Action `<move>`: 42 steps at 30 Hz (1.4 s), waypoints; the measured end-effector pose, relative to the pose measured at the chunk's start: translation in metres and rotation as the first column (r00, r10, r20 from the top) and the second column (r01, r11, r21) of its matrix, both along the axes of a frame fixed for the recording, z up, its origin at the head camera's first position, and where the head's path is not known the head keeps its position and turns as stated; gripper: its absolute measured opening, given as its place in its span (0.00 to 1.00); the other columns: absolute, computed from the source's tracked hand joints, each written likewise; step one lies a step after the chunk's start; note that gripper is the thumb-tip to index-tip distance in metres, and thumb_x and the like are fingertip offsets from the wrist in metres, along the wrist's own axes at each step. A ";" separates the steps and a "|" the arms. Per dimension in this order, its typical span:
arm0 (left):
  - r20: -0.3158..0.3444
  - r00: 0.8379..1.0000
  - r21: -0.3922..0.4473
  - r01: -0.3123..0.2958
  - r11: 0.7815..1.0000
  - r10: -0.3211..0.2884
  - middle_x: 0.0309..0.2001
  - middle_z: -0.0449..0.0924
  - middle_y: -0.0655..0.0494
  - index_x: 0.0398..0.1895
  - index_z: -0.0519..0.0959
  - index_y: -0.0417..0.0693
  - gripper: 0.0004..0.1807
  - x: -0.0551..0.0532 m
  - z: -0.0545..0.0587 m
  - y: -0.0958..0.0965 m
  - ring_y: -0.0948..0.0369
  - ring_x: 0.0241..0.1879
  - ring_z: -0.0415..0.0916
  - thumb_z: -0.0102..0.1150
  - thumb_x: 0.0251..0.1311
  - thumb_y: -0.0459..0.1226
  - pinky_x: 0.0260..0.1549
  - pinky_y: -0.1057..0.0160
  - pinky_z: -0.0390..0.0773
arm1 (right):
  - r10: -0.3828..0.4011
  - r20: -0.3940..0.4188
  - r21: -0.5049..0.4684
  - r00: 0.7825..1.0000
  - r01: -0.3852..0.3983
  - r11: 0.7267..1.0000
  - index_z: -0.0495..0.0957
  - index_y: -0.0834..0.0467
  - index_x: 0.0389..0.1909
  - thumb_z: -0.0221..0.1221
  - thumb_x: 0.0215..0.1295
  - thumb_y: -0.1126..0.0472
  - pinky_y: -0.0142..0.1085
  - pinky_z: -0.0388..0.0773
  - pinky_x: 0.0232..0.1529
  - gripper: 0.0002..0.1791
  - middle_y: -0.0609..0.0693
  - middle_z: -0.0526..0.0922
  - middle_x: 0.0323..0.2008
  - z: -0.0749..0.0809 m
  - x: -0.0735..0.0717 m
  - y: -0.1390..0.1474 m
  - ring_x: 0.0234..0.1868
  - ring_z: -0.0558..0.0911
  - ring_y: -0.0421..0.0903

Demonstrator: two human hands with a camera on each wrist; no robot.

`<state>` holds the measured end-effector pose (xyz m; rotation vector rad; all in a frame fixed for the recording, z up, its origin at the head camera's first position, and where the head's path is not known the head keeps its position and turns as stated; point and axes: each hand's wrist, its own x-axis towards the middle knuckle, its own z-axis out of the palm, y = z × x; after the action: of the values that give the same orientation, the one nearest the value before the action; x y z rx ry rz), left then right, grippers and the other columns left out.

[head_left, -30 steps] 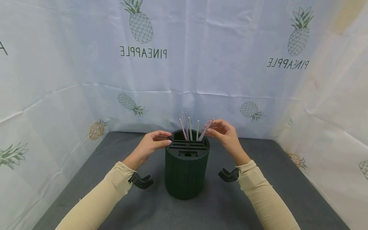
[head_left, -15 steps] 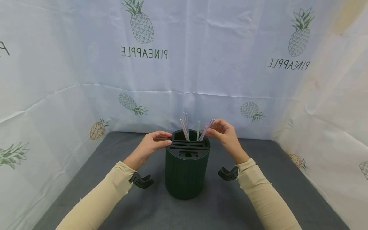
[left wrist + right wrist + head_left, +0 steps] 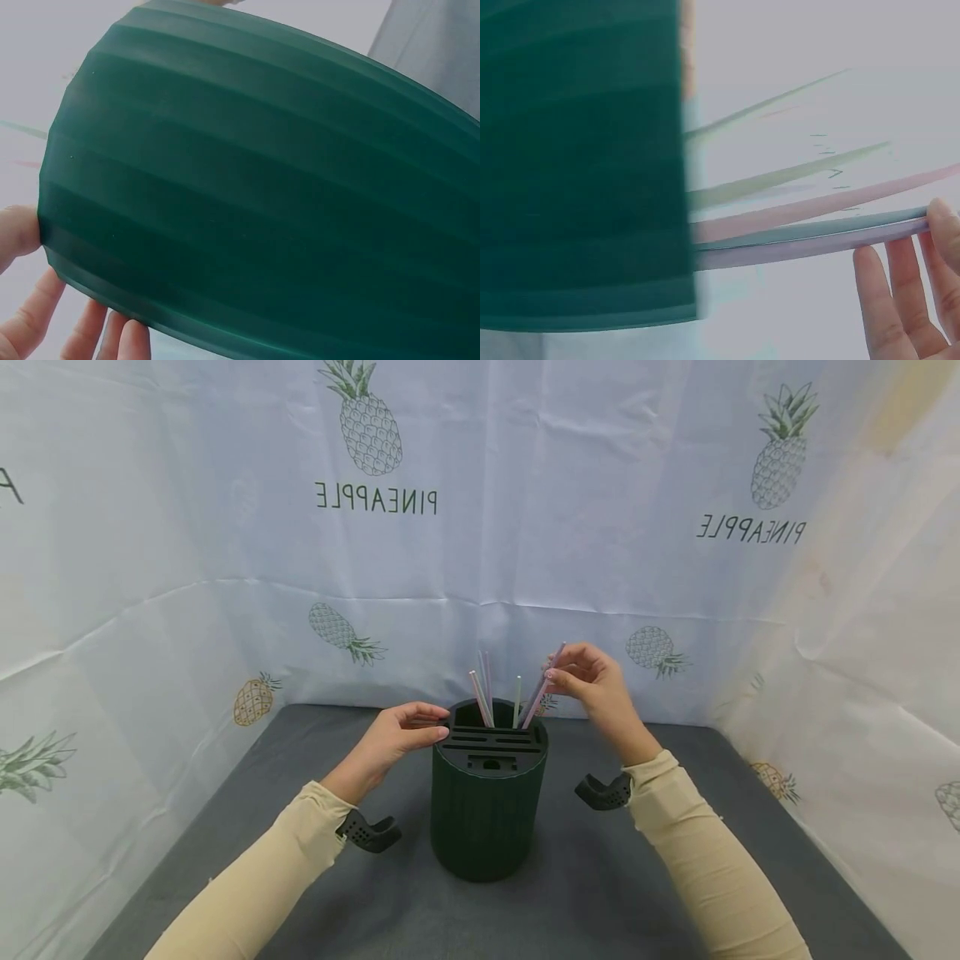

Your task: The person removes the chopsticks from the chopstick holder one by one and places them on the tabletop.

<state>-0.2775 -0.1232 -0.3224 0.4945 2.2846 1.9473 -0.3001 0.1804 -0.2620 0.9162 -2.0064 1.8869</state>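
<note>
A dark green, ribbed knife block [image 3: 483, 827] stands upright on the table, its black slotted insert [image 3: 491, 742] facing up. My left hand [image 3: 390, 743] grips its upper left rim; in the left wrist view the thumb [image 3: 19, 231] lies at the rim and the fingers along the side. With thumb and fingertips my right hand [image 3: 596, 689] pinches a lilac straw [image 3: 802, 251] and a blue-grey straw [image 3: 832, 225], which lean right with their lower ends in the block's open rear part. Other straws stand there too, including a pale green straw [image 3: 517, 700] and a pink straw [image 3: 817, 206].
A dark grey cloth [image 3: 360, 902] covers the table. White curtains [image 3: 570, 543] printed with pineapples hang behind and at both sides. Black camera mounts [image 3: 603, 793] are strapped at both wrists.
My right hand has risen and shifted slightly right, drawing the pinched straws higher. A green straw that stood in the middle has tipped left among the others. My left hand and the block stay put.
</note>
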 end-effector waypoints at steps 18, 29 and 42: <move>0.003 1.000 -0.008 -0.004 1.000 0.004 0.56 0.76 0.46 0.59 0.75 0.41 0.24 0.000 0.000 -0.001 0.55 0.54 0.75 0.64 0.61 0.39 0.60 0.48 0.73 | -0.007 -0.147 -0.337 0.989 -0.043 0.940 0.79 0.66 0.42 0.62 0.58 0.75 0.38 0.86 0.36 0.11 0.55 0.83 0.35 0.117 -0.001 0.007 0.33 0.85 0.47; 0.005 1.000 -0.012 -0.005 1.000 0.005 0.56 0.76 0.45 0.59 0.75 0.42 0.24 -0.001 -0.001 -0.001 0.54 0.55 0.75 0.64 0.61 0.40 0.61 0.47 0.73 | -0.108 -0.015 -0.478 0.994 0.088 0.874 0.78 0.64 0.51 0.68 0.53 0.72 0.37 0.86 0.34 0.22 0.57 0.83 0.35 0.129 0.000 0.055 0.32 0.84 0.49; 0.021 1.000 -0.002 -0.014 1.000 0.014 0.57 0.76 0.47 0.59 0.75 0.43 0.24 0.001 -0.001 0.000 0.55 0.55 0.75 0.64 0.61 0.40 0.61 0.48 0.73 | -0.179 0.368 -0.039 0.913 0.207 0.978 0.79 0.50 0.48 0.62 0.64 0.64 0.31 0.84 0.38 0.13 0.40 0.85 0.34 -0.037 -0.022 0.083 0.37 0.84 0.38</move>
<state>-0.2768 -0.1229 -0.3232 0.4570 2.2829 1.9467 -0.3226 0.2630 -0.2994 0.3465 -2.1072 2.1211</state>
